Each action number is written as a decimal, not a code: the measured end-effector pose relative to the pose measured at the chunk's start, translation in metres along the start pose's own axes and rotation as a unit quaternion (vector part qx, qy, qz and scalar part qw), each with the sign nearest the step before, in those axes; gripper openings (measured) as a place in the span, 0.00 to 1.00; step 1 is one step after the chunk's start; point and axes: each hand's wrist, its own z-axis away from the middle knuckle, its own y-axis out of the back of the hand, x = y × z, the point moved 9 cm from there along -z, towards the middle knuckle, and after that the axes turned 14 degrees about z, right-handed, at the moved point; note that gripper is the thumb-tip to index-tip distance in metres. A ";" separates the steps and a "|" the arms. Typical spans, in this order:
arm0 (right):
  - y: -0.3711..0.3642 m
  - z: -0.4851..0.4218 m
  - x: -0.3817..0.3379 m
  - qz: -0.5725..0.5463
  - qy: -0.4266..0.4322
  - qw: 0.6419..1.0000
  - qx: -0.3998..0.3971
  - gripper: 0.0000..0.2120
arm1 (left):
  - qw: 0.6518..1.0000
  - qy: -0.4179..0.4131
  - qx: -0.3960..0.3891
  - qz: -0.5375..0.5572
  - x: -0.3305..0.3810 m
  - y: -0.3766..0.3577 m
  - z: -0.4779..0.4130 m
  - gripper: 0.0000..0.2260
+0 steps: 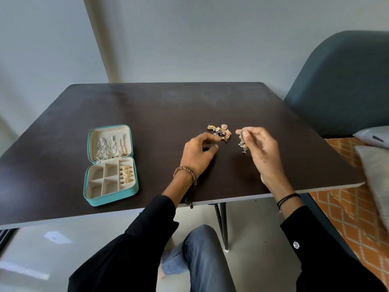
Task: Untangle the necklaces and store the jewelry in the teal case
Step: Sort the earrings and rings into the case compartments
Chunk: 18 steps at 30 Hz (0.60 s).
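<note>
Right hand (pixel 260 150) pinches dangling silver jewelry (pixel 242 142); left hand (pixel 196 153), fingers (pixel 208 137) loosely apart, beside jewelry pile (pixel 220 130); teal case (pixel 117 196) open on desk (pixel 168 106)

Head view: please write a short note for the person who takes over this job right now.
Left hand: on the table, fingers loosely curled, index tip at the jewelry pile; it holds nothing that I can see.
Right hand: pinches a silver piece, which hangs from its fingers.
Teal case: open, at the left of the table; chains lie in the lid, gold rings sit in the right-hand slots.
Done: chains and rings are stored.
Left: store the silver piece and the pile.
</note>
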 end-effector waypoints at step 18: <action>-0.030 0.009 -0.016 0.126 0.061 0.984 -0.114 0.08 | 0.994 -0.024 -0.053 0.097 0.006 -0.006 0.002 0.11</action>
